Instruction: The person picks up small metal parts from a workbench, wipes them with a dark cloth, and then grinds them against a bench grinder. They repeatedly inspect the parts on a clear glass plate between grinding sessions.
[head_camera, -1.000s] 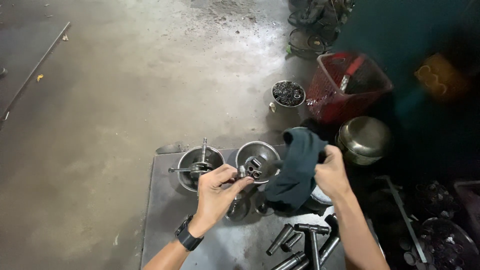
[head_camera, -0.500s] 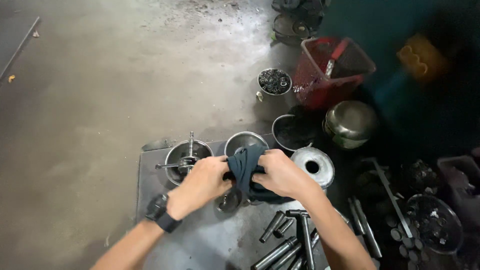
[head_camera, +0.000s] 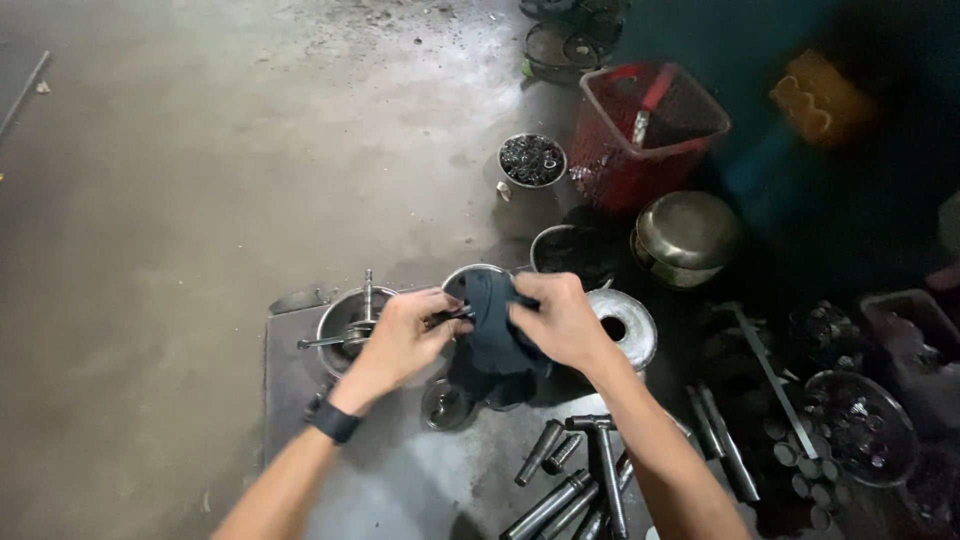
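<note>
Both hands are closed round one dark blue-grey cloth (head_camera: 492, 330), which hangs bunched over the metal sheet (head_camera: 300, 400) on the floor. Left hand (head_camera: 405, 335), a black watch (head_camera: 330, 420) on its wrist, has fingers curled tight on the cloth's left edge, and a small dark metal part (head_camera: 452, 315) pokes out between fingers and fabric; how much of it is inside the grip I cannot tell. Right hand (head_camera: 560, 320) pinches the cloth's upper right fold, fingers bent, thumb pressed in.

Just left of the hands sits a steel bowl (head_camera: 340, 325) with a thin rod standing upright in it and other metal bits lying across. Behind the cloth peeks the rim of a second steel bowl (head_camera: 468, 272), its contents hidden. Right of the right hand lies a round silver lid-like disc (head_camera: 630, 325) with a hole in its middle.

Further out, a small steel cup (head_camera: 532, 160) is full of dark little rings or washers. Beside it stands a red plastic basket (head_camera: 645, 135) holding a red-handled tool. A dented steel pot (head_camera: 688, 235) sits nearby, tipped. Near the forearms lie steel rods and cylinders (head_camera: 575, 470), loosely scattered.
</note>
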